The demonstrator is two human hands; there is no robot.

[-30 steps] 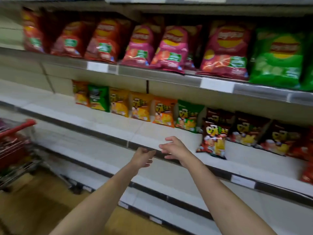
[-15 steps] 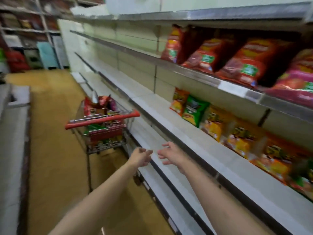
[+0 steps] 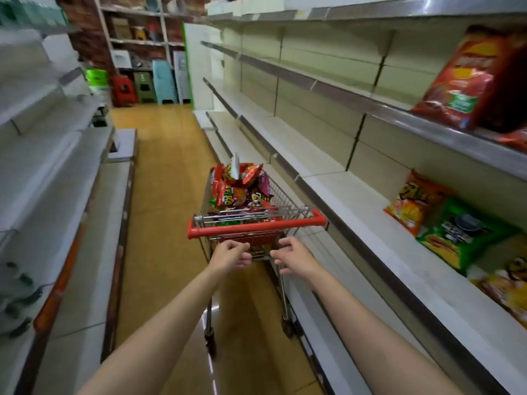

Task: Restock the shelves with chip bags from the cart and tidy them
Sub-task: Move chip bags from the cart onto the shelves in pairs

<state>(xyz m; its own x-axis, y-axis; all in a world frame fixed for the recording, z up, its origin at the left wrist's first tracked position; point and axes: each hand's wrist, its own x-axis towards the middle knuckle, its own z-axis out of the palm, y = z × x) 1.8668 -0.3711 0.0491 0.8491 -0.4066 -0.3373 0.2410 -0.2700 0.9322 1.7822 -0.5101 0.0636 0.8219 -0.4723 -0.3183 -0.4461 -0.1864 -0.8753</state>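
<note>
chip bags [image 3: 241, 189] lie in a heap inside the cart [image 3: 288, 208], at about 12 o'clock from the two hands and a little beyond them. most of these bags are red, one is pink, and one bag stands up above the others at the far end. the cart has a red handle [image 3: 256, 228] across its near side and stands on the yellow floor [image 3: 168, 166] of the aisle, just beside the low shelves at 3 o'clock.

the left hand [image 3: 231, 256] and the right hand [image 3: 293, 256] are stretched forward side by side, near each other, just below the handle in the view. the fingers of both hands are loosely curled and hold nothing; i cannot tell if they touch the wire of the cart behind them.

on the shelf [image 3: 356, 195] at 3 o'clock stand an orange bag [image 3: 413, 202] and, touching it, a green bag [image 3: 459, 232]; a yellow bag [image 3: 504, 283] is next, at the edge of the view. on the higher shelf [image 3: 342, 91] at 2 o'clock a large red bag [image 3: 459, 81] stands upright. at 9 o'clock are more shelves [image 3: 57, 166], blurred.
</note>
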